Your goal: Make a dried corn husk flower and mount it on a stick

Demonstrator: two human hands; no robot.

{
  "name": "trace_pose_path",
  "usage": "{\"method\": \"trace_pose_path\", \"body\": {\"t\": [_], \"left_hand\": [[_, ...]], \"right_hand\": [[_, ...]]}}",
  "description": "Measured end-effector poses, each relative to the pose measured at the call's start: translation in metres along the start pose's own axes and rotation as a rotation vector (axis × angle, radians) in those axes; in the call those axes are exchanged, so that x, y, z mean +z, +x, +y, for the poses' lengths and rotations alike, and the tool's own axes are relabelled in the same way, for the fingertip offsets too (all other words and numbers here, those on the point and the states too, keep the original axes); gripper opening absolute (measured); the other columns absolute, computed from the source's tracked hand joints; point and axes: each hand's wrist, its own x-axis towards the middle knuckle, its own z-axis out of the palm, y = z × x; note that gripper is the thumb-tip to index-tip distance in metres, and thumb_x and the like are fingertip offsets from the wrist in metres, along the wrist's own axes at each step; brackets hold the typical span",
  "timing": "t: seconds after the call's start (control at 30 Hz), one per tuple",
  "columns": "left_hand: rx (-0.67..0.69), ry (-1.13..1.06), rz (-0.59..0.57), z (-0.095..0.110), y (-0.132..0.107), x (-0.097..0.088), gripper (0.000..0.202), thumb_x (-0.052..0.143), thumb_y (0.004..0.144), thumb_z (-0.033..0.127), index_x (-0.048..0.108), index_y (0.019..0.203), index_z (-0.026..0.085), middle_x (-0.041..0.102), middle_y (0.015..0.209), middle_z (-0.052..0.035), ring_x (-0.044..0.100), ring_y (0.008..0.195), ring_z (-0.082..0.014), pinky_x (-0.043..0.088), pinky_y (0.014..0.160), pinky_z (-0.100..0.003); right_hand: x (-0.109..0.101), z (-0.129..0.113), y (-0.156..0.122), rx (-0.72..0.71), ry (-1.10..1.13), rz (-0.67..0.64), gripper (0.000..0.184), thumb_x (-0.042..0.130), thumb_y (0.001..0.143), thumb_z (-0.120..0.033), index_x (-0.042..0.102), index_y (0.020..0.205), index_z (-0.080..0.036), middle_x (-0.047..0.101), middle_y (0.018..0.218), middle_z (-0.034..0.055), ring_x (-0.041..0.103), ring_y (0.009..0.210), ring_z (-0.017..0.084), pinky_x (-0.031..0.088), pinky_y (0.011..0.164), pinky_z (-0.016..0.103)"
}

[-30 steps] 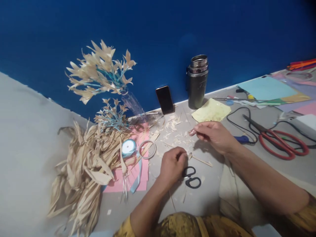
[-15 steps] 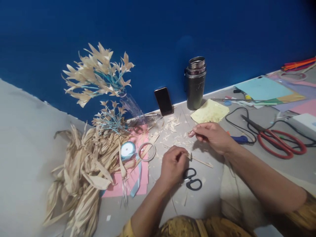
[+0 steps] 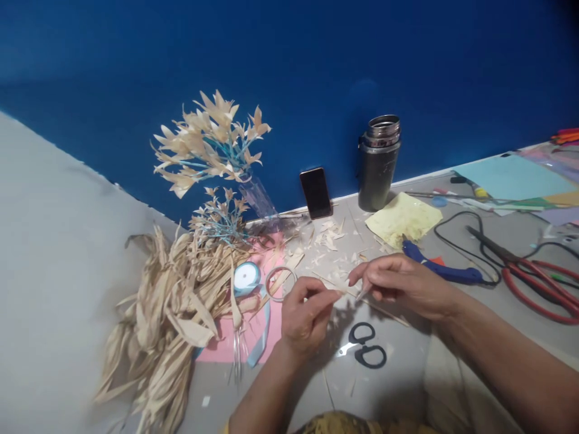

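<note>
My left hand (image 3: 304,314) is raised above the table with its thumb and fingers pinched on a small pale husk strip (image 3: 340,290). My right hand (image 3: 398,283) meets it from the right, fingers pinched on the other end of the same strip. Below the two hands lie small black-handled scissors (image 3: 365,346) on the grey table (image 3: 389,374). A thin wooden stick (image 3: 384,310) lies under my right hand.
A pile of dried husks (image 3: 167,313) lies left, by pink paper (image 3: 253,325), a blue ribbon roll (image 3: 246,277) and a tape ring (image 3: 280,283). Husk flowers (image 3: 212,147), a phone (image 3: 316,193) and a steel flask (image 3: 379,163) stand by the blue wall. A blue glue gun (image 3: 446,272), red scissors (image 3: 538,283) and coloured papers (image 3: 511,178) lie right.
My left hand rose off the black scissors and my right hand came down and left; both now pinch the strip together. The camera view shifted slightly left.
</note>
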Motion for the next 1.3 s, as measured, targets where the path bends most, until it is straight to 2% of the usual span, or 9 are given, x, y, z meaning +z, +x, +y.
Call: {"method": "trace_pose_path", "body": {"t": [0.13, 0.27, 0.4, 0.7, 0.77, 0.83, 0.97, 1.1, 1.3], "left_hand": [[-0.01, 0.168, -0.145, -0.003, -0.01, 0.001, 0.026, 0.057, 0.092, 0.016, 0.077, 0.104, 0.027, 0.064, 0.084, -0.0045, 0.059, 0.069, -0.0123, 0.047, 0.06, -0.023], [-0.019, 0.289, -0.207, -0.005, -0.019, 0.007, 0.024, 0.058, 0.093, 0.022, 0.079, 0.099, 0.031, 0.067, 0.078, -0.0029, 0.057, 0.065, -0.0117, 0.046, 0.06, -0.022], [-0.046, 0.313, -0.205, -0.004, -0.021, 0.011, 0.026, 0.056, 0.094, 0.02, 0.079, 0.1, 0.031, 0.067, 0.077, -0.0028, 0.058, 0.065, -0.0118, 0.047, 0.061, -0.022], [0.037, 0.044, -0.054, 0.005, -0.013, 0.008, 0.04, 0.058, 0.085, 0.005, 0.07, 0.117, 0.025, 0.067, 0.091, -0.0062, 0.063, 0.076, -0.0148, 0.051, 0.065, -0.025], [-0.047, -0.027, 0.03, 0.007, -0.011, 0.009, 0.039, 0.057, 0.085, 0.004, 0.07, 0.115, 0.025, 0.067, 0.09, -0.0051, 0.063, 0.078, -0.0151, 0.052, 0.067, -0.025], [-0.275, -0.093, 0.108, 0.009, -0.009, 0.012, 0.03, 0.059, 0.085, 0.007, 0.07, 0.107, 0.023, 0.067, 0.087, -0.0037, 0.062, 0.077, -0.0148, 0.051, 0.068, -0.026], [-0.758, -0.297, -0.004, 0.012, -0.006, 0.021, 0.015, 0.072, 0.077, 0.017, 0.072, 0.092, 0.019, 0.067, 0.085, -0.0026, 0.058, 0.067, -0.0124, 0.049, 0.063, -0.025], [-0.865, -0.346, -0.006, 0.016, -0.005, 0.028, 0.005, 0.071, 0.077, 0.023, 0.072, 0.079, 0.018, 0.065, 0.073, -0.0012, 0.057, 0.065, -0.0126, 0.046, 0.061, -0.024], [-0.955, -0.444, 0.071, 0.012, -0.007, 0.029, 0.012, 0.073, 0.077, 0.028, 0.067, 0.076, 0.017, 0.059, 0.065, 0.0029, 0.05, 0.052, -0.0089, 0.041, 0.052, -0.023]], "right_hand": [[0.005, 0.005, 0.001, -0.025, -0.074, 0.062, 0.04, 0.079, 0.074, -0.055, 0.075, 0.063, -0.016, 0.073, 0.094, 0.0104, 0.043, 0.054, 0.008, 0.032, 0.049, 0.026], [0.004, 0.009, 0.002, -0.013, -0.17, 0.103, 0.04, 0.076, 0.077, -0.056, 0.079, 0.073, -0.016, 0.062, 0.066, 0.0038, 0.039, 0.052, 0.01, 0.026, 0.047, 0.026], [0.004, 0.009, 0.002, 0.004, -0.26, 0.116, 0.036, 0.073, 0.079, -0.052, 0.08, 0.075, -0.017, 0.047, 0.052, -0.0018, 0.035, 0.049, 0.01, 0.022, 0.044, 0.025], [0.003, 0.005, 0.003, -0.006, -0.203, 0.168, 0.042, 0.075, 0.075, -0.058, 0.075, 0.068, -0.017, 0.047, 0.049, -0.0033, 0.035, 0.047, 0.009, 0.025, 0.046, 0.025], [0.001, 0.005, 0.004, -0.044, -0.184, 0.178, 0.042, 0.076, 0.076, -0.058, 0.075, 0.069, -0.016, 0.047, 0.049, -0.0033, 0.036, 0.049, 0.01, 0.027, 0.049, 0.026], [-0.001, 0.005, 0.004, -0.054, -0.166, 0.173, 0.042, 0.076, 0.077, -0.058, 0.076, 0.071, -0.016, 0.047, 0.05, -0.0032, 0.036, 0.05, 0.01, 0.028, 0.05, 0.026], [0.002, 0.006, 0.004, -0.037, -0.141, 0.172, 0.043, 0.076, 0.075, -0.059, 0.077, 0.072, -0.016, 0.048, 0.05, -0.003, 0.036, 0.049, 0.01, 0.027, 0.048, 0.026], [0.008, 0.01, 0.005, -0.024, -0.12, 0.173, 0.043, 0.076, 0.074, -0.06, 0.076, 0.07, -0.017, 0.047, 0.049, -0.003, 0.036, 0.048, 0.01, 0.026, 0.047, 0.026], [0.004, 0.013, 0.005, -0.062, -0.099, 0.187, 0.044, 0.074, 0.078, -0.06, 0.079, 0.079, -0.016, 0.05, 0.052, -0.0017, 0.038, 0.05, 0.01, 0.026, 0.048, 0.025]]}}
